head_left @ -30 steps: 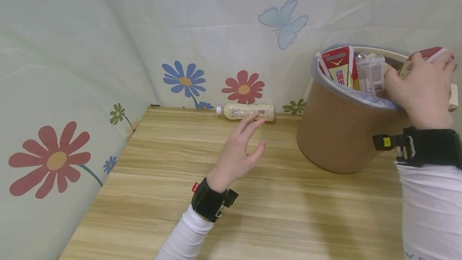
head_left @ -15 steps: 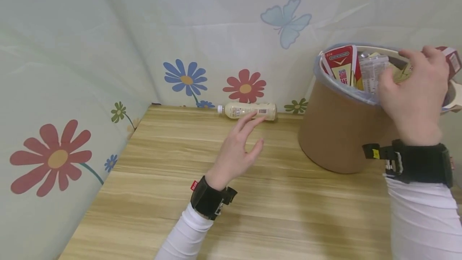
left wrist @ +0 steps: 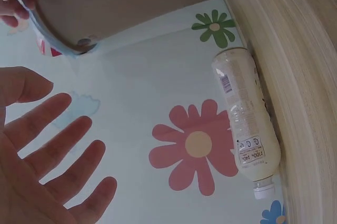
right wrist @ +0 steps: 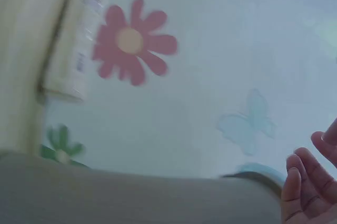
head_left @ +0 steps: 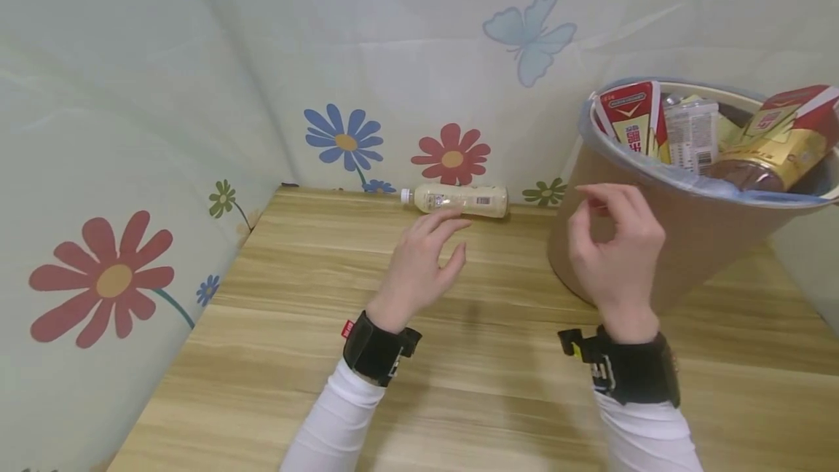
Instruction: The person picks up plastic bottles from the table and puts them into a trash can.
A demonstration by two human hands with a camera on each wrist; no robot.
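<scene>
My left hand (head_left: 419,268) hovers above the wooden table, fingers spread and holding nothing. Just beyond its fingertips in the head view, a pale-yellow bottle (head_left: 462,200) with a white cap lies on its side along the wall. The left wrist view shows a gap between that hand (left wrist: 47,155) and the bottle (left wrist: 245,108). My right hand (head_left: 619,253) is in front of the brown bin (head_left: 695,246), its fingers loosely bent with nothing in them. Inside the bin rest a red carton (head_left: 632,119), a clear printed wrapper (head_left: 691,133) and a brown bottle with a gold label (head_left: 780,159).
A blue liner (head_left: 655,166) folds over the bin's rim. Another red-and-yellow carton (head_left: 783,111) leans at the bin's right side. The wall sheet (head_left: 387,49) with printed flowers and a butterfly borders the table (head_left: 314,253) at the back and left.
My right hand has moved left and down, away from the bin's opening, uncovering the brown gold-labelled bottle. My left hand has drifted slightly back from the pale bottle.
</scene>
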